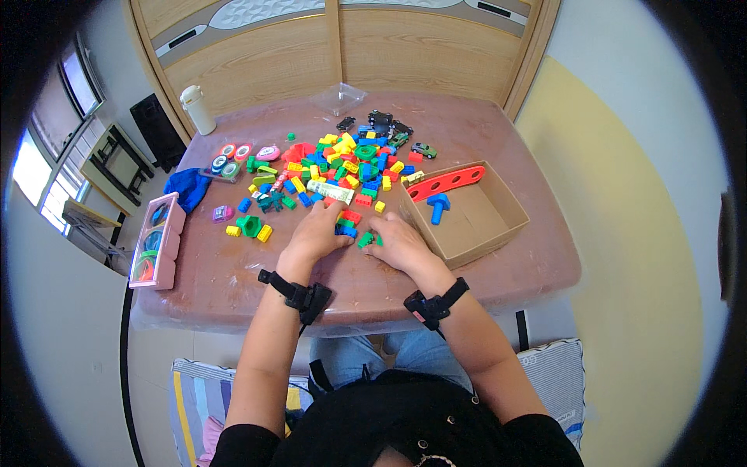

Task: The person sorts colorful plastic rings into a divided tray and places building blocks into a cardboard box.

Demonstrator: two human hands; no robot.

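My left hand (315,232) rests at the near edge of a pile of plastic building bricks (332,160). Its thumb is by a blue brick (348,232), and its fingers reach past red bricks (352,216); whether it grips any is unclear. Opposite, my right hand (400,240) curves around green bricks (366,239), partly hiding one under its fingers. I cannot tell if it holds them. Just right of that hand stands a cardboard box (496,248) holding a red toy strip with holes (446,183) and a blue toy bolt (437,208).
Toy cars (423,150) and a clear plastic container (338,99) lie behind the pile. Rolls of tape (230,170), a green toy nut (249,226) and a pink compartment box (166,265) are leftward. A white flask (198,111) stands at the table's far left corner.
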